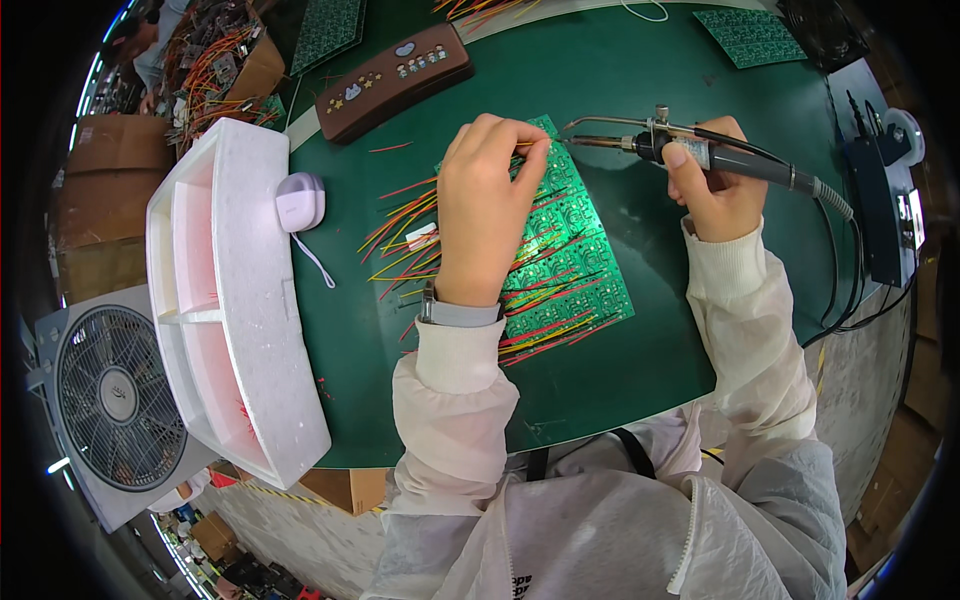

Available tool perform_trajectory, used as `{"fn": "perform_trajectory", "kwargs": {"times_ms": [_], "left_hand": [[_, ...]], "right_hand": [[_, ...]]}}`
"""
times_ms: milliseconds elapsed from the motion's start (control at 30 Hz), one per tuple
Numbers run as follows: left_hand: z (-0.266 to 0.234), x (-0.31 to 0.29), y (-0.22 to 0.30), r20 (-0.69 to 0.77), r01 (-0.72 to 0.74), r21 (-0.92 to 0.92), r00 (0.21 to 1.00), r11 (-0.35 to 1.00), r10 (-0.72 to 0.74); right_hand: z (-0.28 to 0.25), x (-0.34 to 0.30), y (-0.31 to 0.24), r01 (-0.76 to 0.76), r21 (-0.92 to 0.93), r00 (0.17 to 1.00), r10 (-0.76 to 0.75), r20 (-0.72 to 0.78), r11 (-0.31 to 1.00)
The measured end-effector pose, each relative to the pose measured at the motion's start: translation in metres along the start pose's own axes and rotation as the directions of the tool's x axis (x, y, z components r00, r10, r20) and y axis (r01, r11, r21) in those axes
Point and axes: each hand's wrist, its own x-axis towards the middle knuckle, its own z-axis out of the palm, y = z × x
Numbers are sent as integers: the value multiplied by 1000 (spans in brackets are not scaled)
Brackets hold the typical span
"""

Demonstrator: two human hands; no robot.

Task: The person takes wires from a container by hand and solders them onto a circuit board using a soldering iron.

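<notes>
A green circuit board panel lies on the green table mat, with red, yellow and black wires across it and spilling past its left edge. Over its upper left part, my left hand pinches a thin orange-yellow wire between thumb and fingertips. My right hand is wrapped round a soldering iron with a thin metal feed tube clamped above it. The iron's tip points left, near the board's upper edge and my left fingertips. Whether the tip touches anything I cannot tell.
A white foam box stands at the left, a lilac case on its rim. Behind lie a brown decorated case and more circuit boards. A blue soldering station with cables is at right. A fan stands far left.
</notes>
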Motion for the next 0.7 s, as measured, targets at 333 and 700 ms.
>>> {"fn": "perform_trajectory", "kwargs": {"times_ms": [333,700], "left_hand": [[2,0,1,-26,-117,163,992,980,123],[2,-1,3,-25,-138,204,989,969,146]], "right_hand": [[-6,2,-6,231,-126,967,-213,140,965],[0,-2,-3,406,-258,914,-392,108,877]]}}
